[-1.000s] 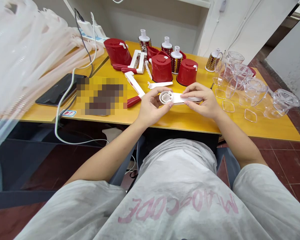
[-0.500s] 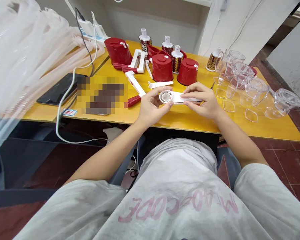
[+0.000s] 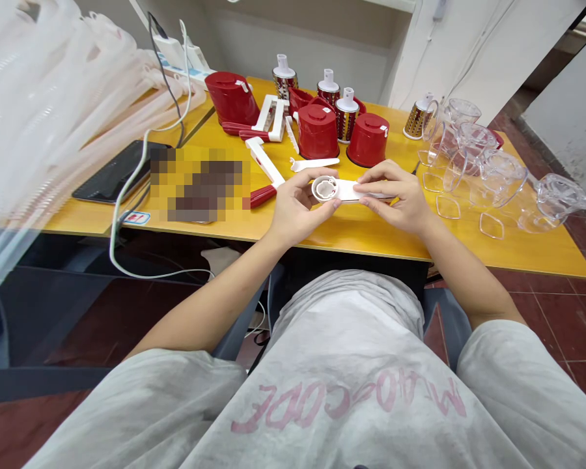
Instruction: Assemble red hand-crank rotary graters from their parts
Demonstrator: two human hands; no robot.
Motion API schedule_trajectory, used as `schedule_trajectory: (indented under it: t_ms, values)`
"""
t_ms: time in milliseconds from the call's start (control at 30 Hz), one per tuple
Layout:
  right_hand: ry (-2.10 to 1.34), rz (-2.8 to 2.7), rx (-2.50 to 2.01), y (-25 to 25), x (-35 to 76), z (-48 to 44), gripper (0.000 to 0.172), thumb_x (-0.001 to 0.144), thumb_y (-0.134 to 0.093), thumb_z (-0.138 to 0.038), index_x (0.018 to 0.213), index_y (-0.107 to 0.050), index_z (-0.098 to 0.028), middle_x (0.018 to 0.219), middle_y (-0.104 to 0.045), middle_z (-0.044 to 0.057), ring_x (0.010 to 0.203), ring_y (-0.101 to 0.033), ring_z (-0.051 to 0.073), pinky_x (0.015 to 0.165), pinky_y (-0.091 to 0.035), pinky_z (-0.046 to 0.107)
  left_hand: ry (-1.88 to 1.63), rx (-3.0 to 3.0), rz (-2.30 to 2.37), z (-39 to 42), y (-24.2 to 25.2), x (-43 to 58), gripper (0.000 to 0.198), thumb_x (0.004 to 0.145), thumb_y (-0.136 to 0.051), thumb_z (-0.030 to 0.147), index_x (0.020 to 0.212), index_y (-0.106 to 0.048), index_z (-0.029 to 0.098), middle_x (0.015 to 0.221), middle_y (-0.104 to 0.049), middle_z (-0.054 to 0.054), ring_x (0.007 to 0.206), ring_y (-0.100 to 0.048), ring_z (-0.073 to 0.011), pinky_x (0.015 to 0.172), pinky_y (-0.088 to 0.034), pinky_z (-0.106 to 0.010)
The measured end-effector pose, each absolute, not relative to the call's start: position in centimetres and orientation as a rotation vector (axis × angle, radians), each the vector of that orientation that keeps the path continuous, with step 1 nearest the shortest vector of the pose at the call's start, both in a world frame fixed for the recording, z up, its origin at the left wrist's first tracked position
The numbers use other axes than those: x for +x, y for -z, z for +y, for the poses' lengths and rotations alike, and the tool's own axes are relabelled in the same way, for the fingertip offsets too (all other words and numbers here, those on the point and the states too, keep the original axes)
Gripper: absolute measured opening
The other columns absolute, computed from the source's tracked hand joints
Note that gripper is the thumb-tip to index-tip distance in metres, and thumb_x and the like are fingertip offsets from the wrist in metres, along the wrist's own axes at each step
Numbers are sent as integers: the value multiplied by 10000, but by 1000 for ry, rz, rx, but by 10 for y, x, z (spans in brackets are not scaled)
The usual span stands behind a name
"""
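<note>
Over the table's front part, both hands hold a white plastic crank handle (image 3: 346, 189) level between them. Its ring-shaped socket end faces up on the left. My left hand (image 3: 295, 207) is closed around that ring, thumb in front and fingers behind. My right hand (image 3: 398, 195) pinches the arm towards its other end, which the fingers partly hide. Just behind lies a loose white strip-like part (image 3: 315, 165). To the left of my left hand rests another white crank handle (image 3: 264, 161) with a red grip (image 3: 262, 197).
Red grater housings (image 3: 317, 132) and grater drums (image 3: 346, 117) stand at the back. Several clear plastic parts (image 3: 498, 172) occupy the right side. On the left are a black tablet-like device (image 3: 114, 174), a white cable (image 3: 141, 163) and a heap of translucent plastic bags (image 3: 78, 98).
</note>
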State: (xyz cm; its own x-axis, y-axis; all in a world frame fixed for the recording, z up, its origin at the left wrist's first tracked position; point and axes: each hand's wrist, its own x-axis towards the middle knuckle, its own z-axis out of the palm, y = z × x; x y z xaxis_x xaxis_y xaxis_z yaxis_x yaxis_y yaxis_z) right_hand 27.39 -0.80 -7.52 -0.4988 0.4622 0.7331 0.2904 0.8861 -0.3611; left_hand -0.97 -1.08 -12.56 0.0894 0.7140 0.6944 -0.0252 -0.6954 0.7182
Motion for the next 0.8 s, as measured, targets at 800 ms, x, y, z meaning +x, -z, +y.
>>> schedule_trajectory:
  t_ms: [800]
  values:
    - [-248, -2110, -559, 78, 270, -4, 405, 1160, -873, -726, 1173, -996, -340, 1221, -940, 111, 1131, -856, 318, 1097, -709, 606, -1540, 1805, 768, -16, 115, -14, 840, 736, -1194, 869, 1187, -929, 211, 1091, -927, -87, 903, -827, -242, 796, -674, -352]
